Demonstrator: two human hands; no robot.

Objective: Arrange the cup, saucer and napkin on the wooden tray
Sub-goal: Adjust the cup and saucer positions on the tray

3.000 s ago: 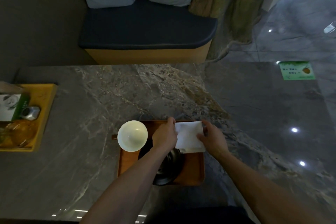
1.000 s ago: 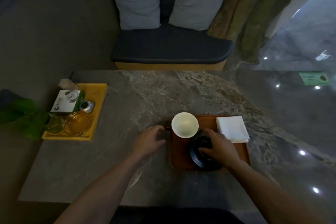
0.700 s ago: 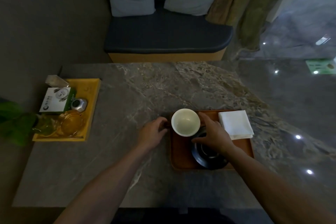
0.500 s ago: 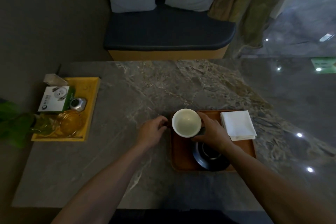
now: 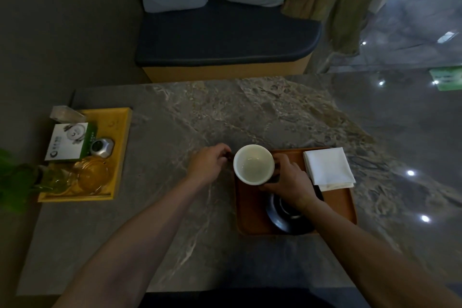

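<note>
A wooden tray [image 5: 250, 212] lies on the marble table in front of me. The cup [image 5: 253, 164], white inside and dark outside, is at the tray's far left corner, and my right hand [image 5: 290, 182] wraps around its right side. Under my right wrist a dark saucer [image 5: 287, 217] rests near the tray's front edge. A folded white napkin [image 5: 328, 165] covers the tray's far right corner. My left hand [image 5: 208, 164] curls its fingers on the tray's left handle, just left of the cup.
A yellow tray [image 5: 120, 137] at the table's left edge holds a white and green box [image 5: 70, 141], a small metal tin [image 5: 101, 148] and glassware [image 5: 90, 177]. A green plant [image 5: 15, 180] sits beside it. A cushioned bench [image 5: 225, 40] stands beyond the table.
Three seconds ago both hands were on the napkin. My right hand since left the saucer and closed around the cup, which looks slightly raised and nearer. My left hand reached the tray's left handle.
</note>
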